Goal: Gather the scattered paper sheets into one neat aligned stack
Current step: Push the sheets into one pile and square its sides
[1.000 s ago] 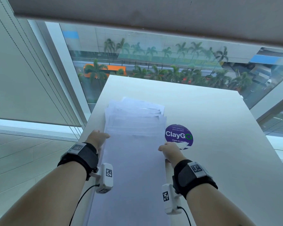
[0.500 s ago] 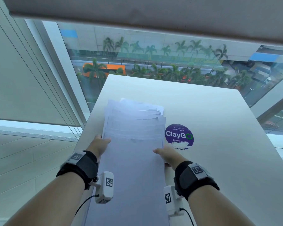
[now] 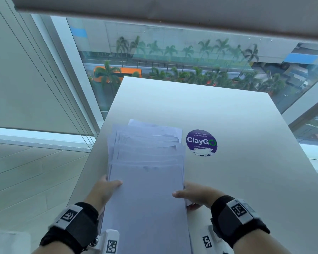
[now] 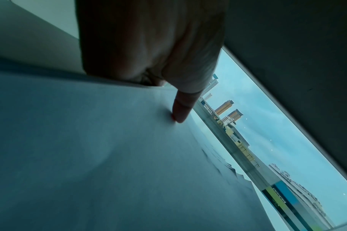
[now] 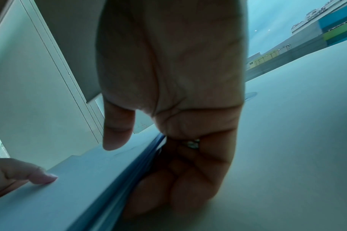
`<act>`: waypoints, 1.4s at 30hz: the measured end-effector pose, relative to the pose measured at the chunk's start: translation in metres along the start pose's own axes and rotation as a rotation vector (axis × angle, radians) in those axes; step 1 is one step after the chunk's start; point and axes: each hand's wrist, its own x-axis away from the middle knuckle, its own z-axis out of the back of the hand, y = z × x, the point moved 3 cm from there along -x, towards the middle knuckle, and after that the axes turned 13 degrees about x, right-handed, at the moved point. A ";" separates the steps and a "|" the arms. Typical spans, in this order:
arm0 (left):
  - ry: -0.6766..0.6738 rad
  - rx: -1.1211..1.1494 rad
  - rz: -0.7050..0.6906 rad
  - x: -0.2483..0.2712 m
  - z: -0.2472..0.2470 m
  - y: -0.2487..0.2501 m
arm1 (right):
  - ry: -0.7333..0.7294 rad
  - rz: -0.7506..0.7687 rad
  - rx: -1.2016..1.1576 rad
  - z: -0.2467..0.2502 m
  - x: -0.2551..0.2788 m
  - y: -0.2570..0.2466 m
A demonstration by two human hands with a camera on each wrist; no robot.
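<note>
A pile of white paper sheets (image 3: 147,180) lies lengthwise on the white table (image 3: 237,180), its far ends fanned out unevenly. My left hand (image 3: 106,187) grips the pile's left edge, thumb (image 4: 180,109) on top and fingers hidden beneath. My right hand (image 3: 191,194) grips the right edge, its thumb (image 5: 117,132) over the top sheet and its fingers (image 5: 168,187) curled under the paper edges (image 5: 129,179). The near end of the pile looks raised off the table.
A round purple ClayGo sticker (image 3: 201,142) is stuck to the table just right of the pile. The table's left edge (image 3: 92,162) runs close to my left hand, with floor below. Windows and a roller blind (image 3: 154,8) stand beyond the far edge.
Both hands slid from beside the pile to grip its edges, thumbs now on top. The pile has been drawn toward me and its near end raised.
</note>
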 end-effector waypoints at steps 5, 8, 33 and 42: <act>-0.028 0.015 0.024 0.008 0.006 -0.012 | 0.109 -0.070 -0.048 -0.005 0.005 0.006; 0.018 0.045 -0.007 0.010 0.007 -0.010 | 0.420 -0.085 -0.147 0.002 0.004 0.008; -0.229 -0.103 -0.030 0.030 0.004 -0.005 | 0.218 -0.083 -0.536 -0.019 0.029 -0.013; -0.070 -0.337 -0.044 0.021 0.003 -0.010 | 0.337 -0.208 -0.289 -0.014 0.029 -0.010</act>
